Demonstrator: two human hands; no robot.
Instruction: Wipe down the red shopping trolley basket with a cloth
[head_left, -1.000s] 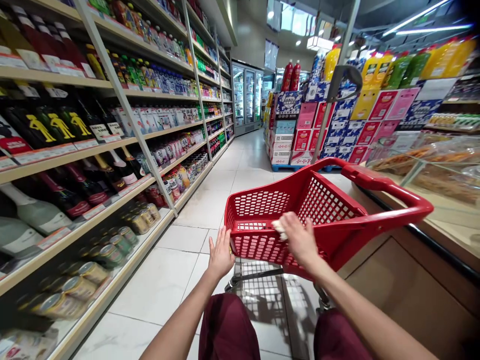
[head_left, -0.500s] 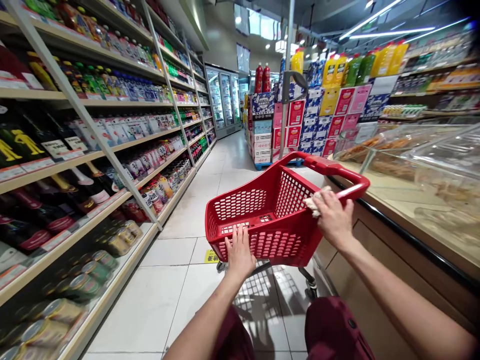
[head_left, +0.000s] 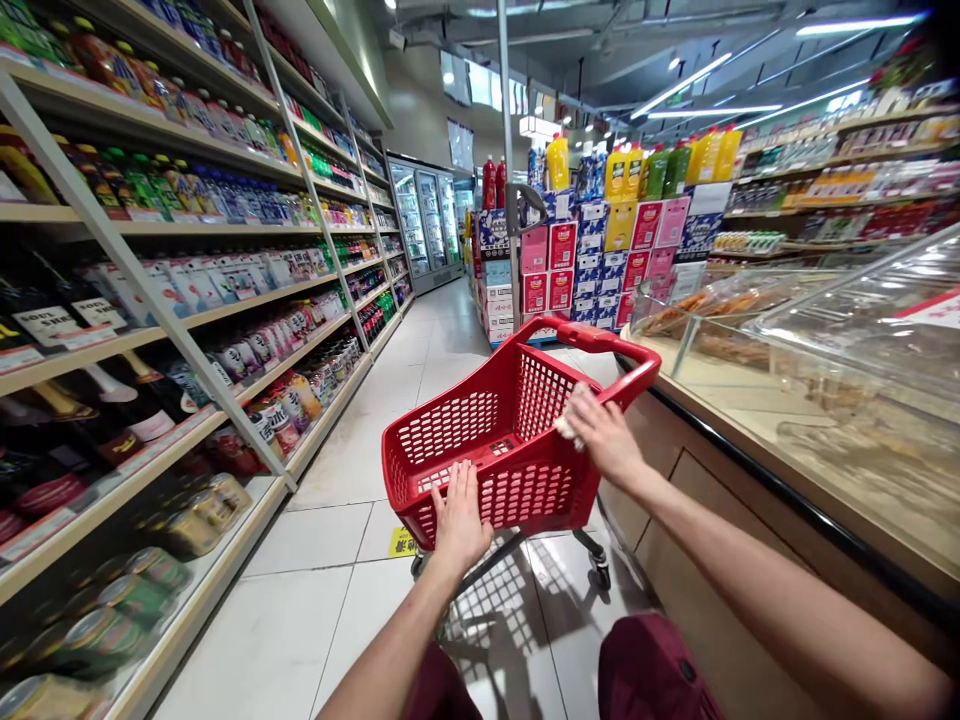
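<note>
Head view: red cart (head_left: 534,464) stands on tiled floor (head_left: 300,625), right of shelves (head_left: 217,412). Left hand (head_left: 459,522) lies on its near side, fingers released, extended; right hand (head_left: 609,440) fingers grasp pale cloth (head_left: 571,418) against the rim.

Your left hand (head_left: 460,515) lies flat against the near side of a red perforated plastic shopping cart (head_left: 525,460), while your right hand (head_left: 611,440) holds a crumpled off-white cloth (head_left: 574,415) to its near rim, by the curved red handle (head_left: 592,338); beige shelves (head_left: 255,301) line your left, a tan-panelled counter (head_left: 652,430) your right
</note>
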